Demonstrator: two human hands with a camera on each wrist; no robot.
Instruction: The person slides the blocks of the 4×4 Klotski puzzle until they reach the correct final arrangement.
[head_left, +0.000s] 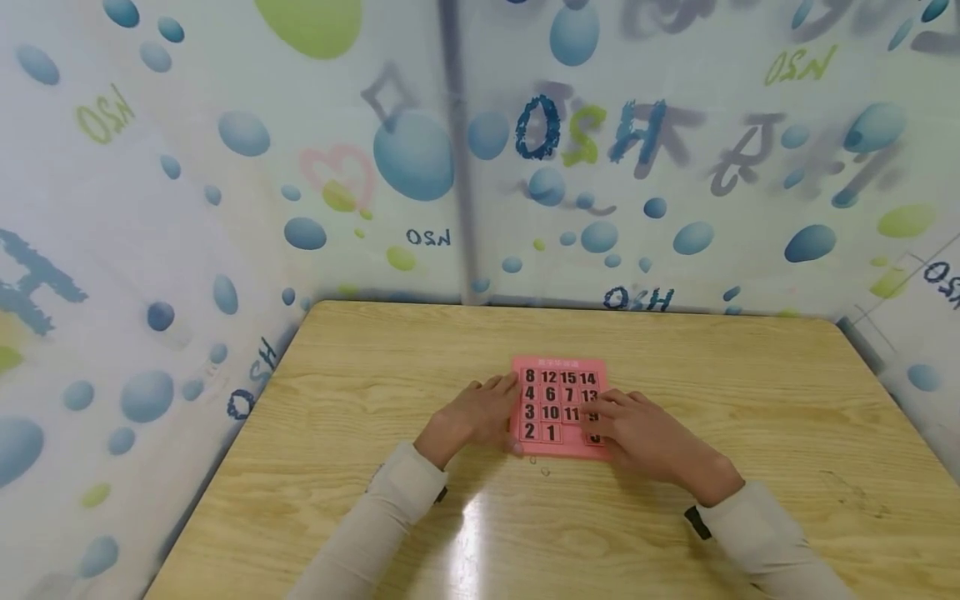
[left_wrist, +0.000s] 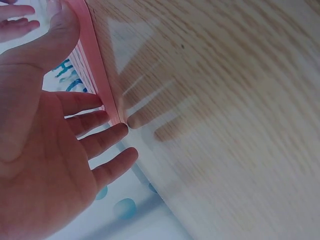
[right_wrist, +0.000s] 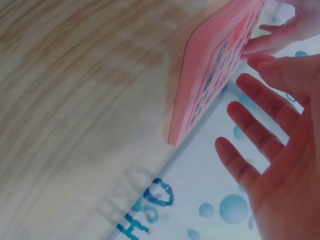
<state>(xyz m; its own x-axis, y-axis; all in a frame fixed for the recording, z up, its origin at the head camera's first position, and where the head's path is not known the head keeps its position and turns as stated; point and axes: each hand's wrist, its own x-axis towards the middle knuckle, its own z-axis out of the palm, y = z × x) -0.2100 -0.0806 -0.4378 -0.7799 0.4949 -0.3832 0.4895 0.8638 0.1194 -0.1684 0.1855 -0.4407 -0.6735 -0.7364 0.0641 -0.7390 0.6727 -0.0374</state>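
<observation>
A pink sliding number puzzle [head_left: 561,452] lies flat on the wooden table, its black-numbered tiles in rows. Beside the tile marked 1 in the nearest row is a bare pink gap. My left hand [head_left: 483,412] rests along the puzzle's left edge, thumb by the near corner; in the left wrist view its fingers [left_wrist: 82,120] are nearly straight against the pink side. Over the right column reaches my right hand [head_left: 645,433], its fingers partly hiding tiles there. Loosely spread fingers [right_wrist: 257,125] show in the right wrist view; whether a fingertip presses a tile cannot be made out.
The wood-grain table [head_left: 337,358] extends around the puzzle on all sides. Behind it and at the left stands a pale wall covering [head_left: 375,267] with blue and green bubbles and mirrored lettering. Two tiny ring-like marks [head_left: 545,472] lie just in front of the puzzle.
</observation>
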